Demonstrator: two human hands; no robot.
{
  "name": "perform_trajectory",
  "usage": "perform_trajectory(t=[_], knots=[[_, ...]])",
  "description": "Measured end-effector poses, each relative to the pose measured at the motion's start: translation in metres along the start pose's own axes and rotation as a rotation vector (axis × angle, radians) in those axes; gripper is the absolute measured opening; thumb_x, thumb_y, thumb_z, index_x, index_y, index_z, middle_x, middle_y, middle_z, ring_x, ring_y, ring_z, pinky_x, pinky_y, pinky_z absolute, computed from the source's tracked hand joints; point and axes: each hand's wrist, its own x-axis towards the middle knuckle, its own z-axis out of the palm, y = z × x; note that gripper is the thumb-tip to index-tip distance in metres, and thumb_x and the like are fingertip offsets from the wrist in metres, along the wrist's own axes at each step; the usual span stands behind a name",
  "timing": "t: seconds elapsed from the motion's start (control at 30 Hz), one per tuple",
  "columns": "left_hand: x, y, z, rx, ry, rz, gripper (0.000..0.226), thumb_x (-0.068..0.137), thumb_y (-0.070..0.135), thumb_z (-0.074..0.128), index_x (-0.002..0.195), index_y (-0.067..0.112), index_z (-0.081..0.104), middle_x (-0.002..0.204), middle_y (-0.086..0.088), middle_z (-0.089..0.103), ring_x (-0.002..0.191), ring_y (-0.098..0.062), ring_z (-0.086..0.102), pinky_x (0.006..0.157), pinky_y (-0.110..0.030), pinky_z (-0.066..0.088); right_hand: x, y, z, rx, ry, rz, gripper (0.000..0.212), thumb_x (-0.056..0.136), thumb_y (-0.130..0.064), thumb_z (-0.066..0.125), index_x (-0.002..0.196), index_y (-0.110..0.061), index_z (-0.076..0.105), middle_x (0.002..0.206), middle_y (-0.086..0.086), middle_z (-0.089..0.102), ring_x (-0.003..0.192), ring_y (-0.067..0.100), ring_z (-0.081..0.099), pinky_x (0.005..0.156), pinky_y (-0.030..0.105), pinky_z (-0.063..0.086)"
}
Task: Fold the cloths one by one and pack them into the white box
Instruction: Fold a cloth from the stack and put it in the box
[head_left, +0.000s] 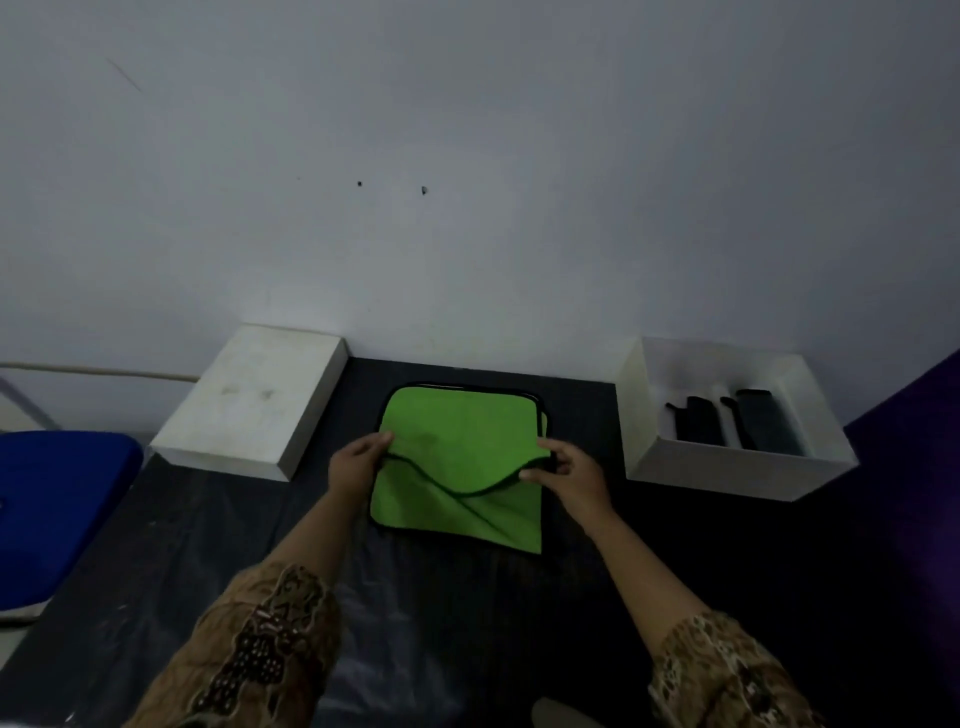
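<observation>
Centrally, a green cloth (457, 441) with dark piping along its edges lies on the dark worktop (467, 597), just in front of the pale wall (467, 156). Both hands are on it, one at each side, about midway along its length. Left hand (358, 460): fingers pinch the cloth's left edge, thumb on top. Right hand (569, 470): fingers closed on the right edge in the same manner. Between the two hands a piped edge sags in a shallow curve, lowest slightly right of centre; this edge belongs to an upper layer that lies over the lower one, so the cloth is partly doubled over. The near portion of the cloth lies flat on the worktop, with a diagonal crease running toward its near right corner. The far edge shows more than one layer of piping. The white box (727, 467) sits at the right end of the worktop, against the wall, well apart from the cloth, open at the top. Inside it are dark items (727, 421) standing side by side; what they are cannot be told. A white lid (249, 400) rests top-up at the left, also against the wall. A blue chair seat (52, 509) shows at the far left edge. Both forearms wear brown patterned sleeves (260, 649).
</observation>
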Motion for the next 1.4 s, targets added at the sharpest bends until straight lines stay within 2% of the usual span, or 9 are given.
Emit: perform_trajectory(t=[0.07,0.23,0.4,0.63,0.73,0.87,1.0,1.17,1.4], knots=[[-0.013,0.023,0.002,-0.037,-0.065,0.066,0.038,0.077,0.002,0.071,0.113,-0.002,0.064,0.088,-0.007,0.071,0.062,0.005,0.063,0.057,-0.003,0.05,0.002,-0.011,-0.013,-0.032,0.041,-0.072,0.06,0.059,-0.015,0.087,0.115,-0.013,0.066,0.105,0.004,0.064,0.089,0.017,0.053,0.065,0.015,0.044],[-0.05,0.055,-0.008,0.295,-0.161,0.282,0.057,0.06,0.001,0.083,0.114,0.007,0.065,0.081,-0.016,0.067,0.064,-0.005,0.062,0.062,-0.007,0.048,-0.019,-0.031,-0.06,-0.014,0.197,-0.248,0.031,0.065,-0.01,0.082,0.095,-0.011,0.074,0.093,0.008,0.072,0.081,0.022,0.064,0.071,0.02,0.051],[-0.101,0.024,-0.01,0.676,-0.134,0.363,0.037,0.06,0.009,0.085,0.095,0.003,0.075,0.087,-0.007,0.069,0.087,-0.014,0.062,0.06,-0.005,0.039,-0.066,-0.004,-0.109,-0.279,-0.041,-0.198,0.017,0.065,-0.025,0.083,0.08,-0.022,0.077,0.079,-0.004,0.073,0.078,0.01,0.066,0.076,0.026,0.051],[-0.165,-0.064,0.001,1.159,-0.42,-0.011,0.046,0.062,0.032,0.084,0.1,0.008,0.075,0.106,-0.012,0.072,0.104,-0.023,0.065,0.079,-0.027,0.047,-0.13,0.07,-0.14,-0.797,-0.543,0.304,0.037,0.064,-0.04,0.083,0.091,-0.017,0.073,0.069,-0.002,0.061,0.055,0.006,0.049,0.05,0.014,0.04],[-0.188,-0.091,0.005,1.275,-0.562,-0.194,0.053,0.064,0.034,0.083,0.107,0.006,0.071,0.115,-0.011,0.069,0.099,-0.019,0.064,0.082,-0.03,0.05,-0.157,0.093,-0.138,-0.864,-0.651,0.539,0.047,0.07,-0.041,0.079,0.107,-0.017,0.061,0.075,-0.005,0.06,0.063,0.006,0.047,0.056,0.02,0.04],[-0.202,-0.113,0.002,1.315,-0.675,-0.392,0.064,0.068,0.039,0.079,0.119,0.006,0.06,0.121,-0.011,0.065,0.106,-0.022,0.062,0.095,-0.036,0.053,-0.175,0.103,-0.14,-0.968,-0.866,0.745,0.029,0.085,-0.046,0.062,0.093,-0.019,0.055,0.098,-0.007,0.057,0.077,0.004,0.047,0.07,0.021,0.042],[-0.204,-0.107,0.011,1.186,-0.587,-0.255,0.034,0.076,0.033,0.075,0.094,0.005,0.065,0.097,-0.011,0.062,0.09,-0.022,0.059,0.066,-0.026,0.048,-0.172,0.115,-0.146,-0.727,-0.605,0.617,0.07,0.077,-0.041,0.073,0.133,-0.01,0.047,0.118,0.008,0.06,0.105,0.019,0.057,0.087,0.032,0.05],[-0.192,-0.091,0.023,0.915,-0.338,0.08,0.031,0.076,0.022,0.076,0.096,-0.002,0.071,0.097,-0.022,0.07,0.099,-0.027,0.065,0.071,-0.028,0.04,-0.154,0.12,-0.146,-0.35,-0.182,0.256,0.028,0.075,-0.024,0.078,0.091,-0.002,0.072,0.069,-0.001,0.06,0.06,0.007,0.052,0.048,0.012,0.041],[-0.156,-0.084,0.046,0.708,-0.21,0.243,0.017,0.074,0.009,0.074,0.076,0.013,0.057,0.086,-0.019,0.07,0.081,-0.024,0.062,0.068,-0.025,0.038,-0.109,0.125,-0.133,-0.24,0.04,0.164,0.009,0.079,-0.02,0.073,0.073,-0.022,0.067,0.074,-0.003,0.065,0.077,0.021,0.063,0.069,0.03,0.05]])
